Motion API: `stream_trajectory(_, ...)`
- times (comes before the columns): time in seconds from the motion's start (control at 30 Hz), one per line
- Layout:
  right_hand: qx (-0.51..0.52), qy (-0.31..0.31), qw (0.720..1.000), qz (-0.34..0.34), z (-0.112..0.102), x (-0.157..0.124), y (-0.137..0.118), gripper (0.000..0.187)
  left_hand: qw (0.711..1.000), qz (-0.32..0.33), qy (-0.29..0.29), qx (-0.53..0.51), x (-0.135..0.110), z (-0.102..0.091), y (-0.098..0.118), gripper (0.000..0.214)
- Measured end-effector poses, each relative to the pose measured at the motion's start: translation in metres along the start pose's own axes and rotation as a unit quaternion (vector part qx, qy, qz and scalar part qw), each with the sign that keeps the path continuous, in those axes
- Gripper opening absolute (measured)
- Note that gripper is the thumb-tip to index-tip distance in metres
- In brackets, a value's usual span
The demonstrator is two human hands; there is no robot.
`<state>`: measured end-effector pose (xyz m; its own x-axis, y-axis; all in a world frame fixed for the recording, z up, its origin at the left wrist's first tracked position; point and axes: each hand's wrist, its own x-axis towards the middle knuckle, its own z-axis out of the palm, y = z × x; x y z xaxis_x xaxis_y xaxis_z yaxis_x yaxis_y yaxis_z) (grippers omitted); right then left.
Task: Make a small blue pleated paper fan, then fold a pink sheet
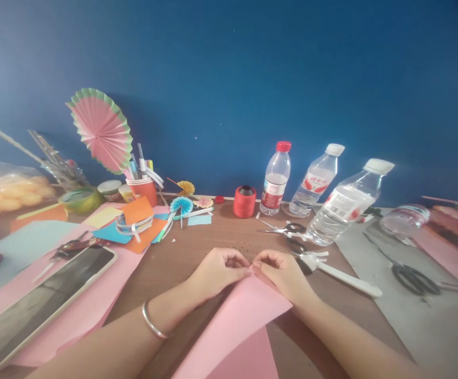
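Observation:
A sheet of pink paper (240, 316) is bent over on itself, its far corner raised between my two hands. My left hand (219, 271) pinches that corner from the left, thumb against curled fingers. From the right, my right hand (282, 271) grips the same edge, its fingertips almost meeting those of the left. The near part of the sheet runs down past the bottom of the view. Small dark specks dot the brown table (197, 247) just beyond my fingers.
A phone (47, 310) lies on pink paper at left. Behind stand a red cup (144, 189) holding pens and a paper fan (102, 131), a red thread spool (244, 202) and bottles (275, 179). Scissors (286, 229) and a white-handled tool (347, 279) lie right.

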<state>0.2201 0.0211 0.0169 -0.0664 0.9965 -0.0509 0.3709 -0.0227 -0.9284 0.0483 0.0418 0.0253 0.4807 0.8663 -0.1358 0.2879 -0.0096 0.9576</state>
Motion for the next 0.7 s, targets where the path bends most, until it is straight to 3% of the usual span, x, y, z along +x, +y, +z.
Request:
stream_trajectory(0.4, 0.027, 0.005, 1.000, 0.001, -0.0009, -0.0006, 0.0016, 0.013, 1.000, 0.013, -0.012, -0.001, -0.0014, -0.0001, -0.0003, 0.022)
stream_trajectory(0.7, 0.055, 0.030, 0.998, 0.010, -0.0005, 0.0025, 0.0040, 0.014, 0.996, -0.031, -0.061, -0.053, -0.0030, -0.0007, -0.0004, 0.026)
